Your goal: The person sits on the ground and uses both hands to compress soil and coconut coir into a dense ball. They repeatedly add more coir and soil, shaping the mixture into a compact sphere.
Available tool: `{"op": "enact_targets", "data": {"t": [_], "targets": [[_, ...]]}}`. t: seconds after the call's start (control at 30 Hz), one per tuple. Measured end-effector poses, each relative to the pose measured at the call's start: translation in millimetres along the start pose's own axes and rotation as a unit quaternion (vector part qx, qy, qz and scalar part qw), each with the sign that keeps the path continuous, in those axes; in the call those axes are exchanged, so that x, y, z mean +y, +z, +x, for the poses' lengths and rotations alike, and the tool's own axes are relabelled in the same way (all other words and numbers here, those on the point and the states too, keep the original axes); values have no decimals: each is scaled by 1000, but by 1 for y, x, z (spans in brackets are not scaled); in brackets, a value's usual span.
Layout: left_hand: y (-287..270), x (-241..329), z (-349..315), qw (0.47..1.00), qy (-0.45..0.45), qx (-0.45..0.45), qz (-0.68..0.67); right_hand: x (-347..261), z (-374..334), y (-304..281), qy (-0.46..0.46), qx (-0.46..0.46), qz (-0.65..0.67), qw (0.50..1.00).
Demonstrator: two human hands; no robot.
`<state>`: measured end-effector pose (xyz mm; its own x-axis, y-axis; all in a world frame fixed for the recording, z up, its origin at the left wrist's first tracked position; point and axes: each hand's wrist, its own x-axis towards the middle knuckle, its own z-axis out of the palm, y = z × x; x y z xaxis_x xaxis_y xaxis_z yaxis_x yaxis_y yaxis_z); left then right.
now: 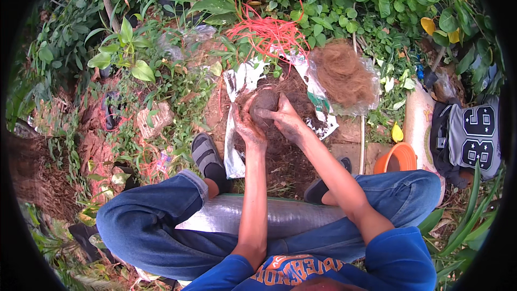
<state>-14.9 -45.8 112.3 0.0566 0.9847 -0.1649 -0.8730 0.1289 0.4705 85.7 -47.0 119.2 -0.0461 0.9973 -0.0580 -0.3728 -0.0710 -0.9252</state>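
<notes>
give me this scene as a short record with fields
setting: garden ground among green plants
left hand: cupped against the soil ball
right hand: pressed on the ball's other side
under the hands: soil heap on a plastic sheet
behind: red strings, brown fibre in a clear bag
right side: orange pot, white sack
person: seated, blue jeans, sandals
</notes>
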Motion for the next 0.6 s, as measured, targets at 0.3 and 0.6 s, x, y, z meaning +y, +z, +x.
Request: {"op": "enact_targets", "data": {"t": [0.3,0.6], "targets": [[2,-10,-5,994,-47,4,-95,-5,7,0,-135,11,-212,968],[19,-14,-13,978,-51,107,-169,-14,0,2,-123,19,-65,990]]}}
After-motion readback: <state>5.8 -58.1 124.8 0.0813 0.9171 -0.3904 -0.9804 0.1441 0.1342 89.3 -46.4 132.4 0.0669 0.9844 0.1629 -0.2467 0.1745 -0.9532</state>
